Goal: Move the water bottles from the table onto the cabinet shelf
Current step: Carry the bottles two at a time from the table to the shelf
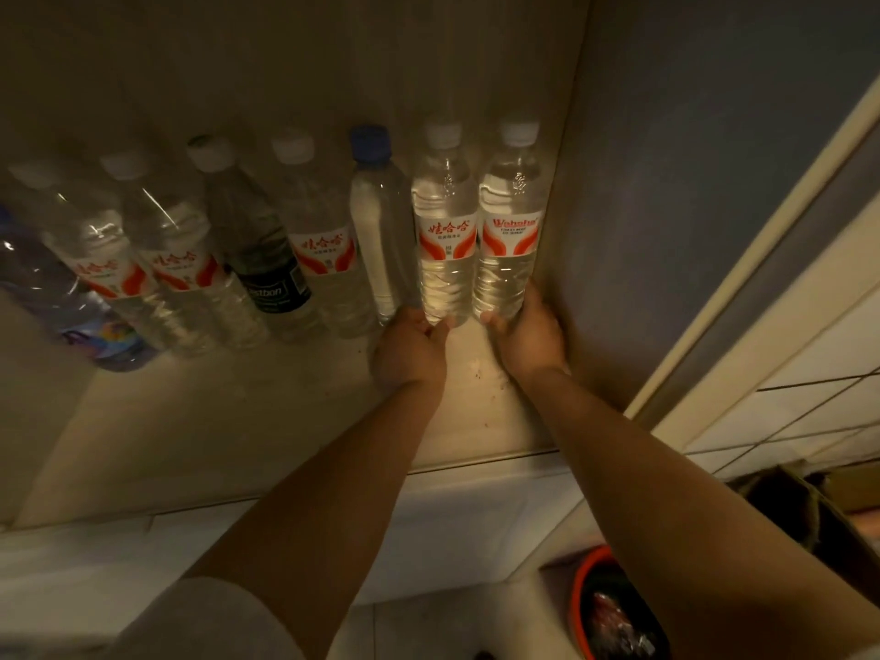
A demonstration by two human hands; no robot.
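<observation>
Clear plastic water bottles are lining the cabinet shelf while I am seating two more, left hand and right hand each gripping one base (table unseen).

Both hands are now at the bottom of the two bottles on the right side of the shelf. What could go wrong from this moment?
1. The left hand holds the second bottle from the right close beside the blue-capped bottle; a sideways nudge might tip it into the row.
2. The right hand holds the rightmost bottle near the cabinet side wall; the hand may scrape there.
3. Both grips are low, so the bottles could wobble.
</observation>
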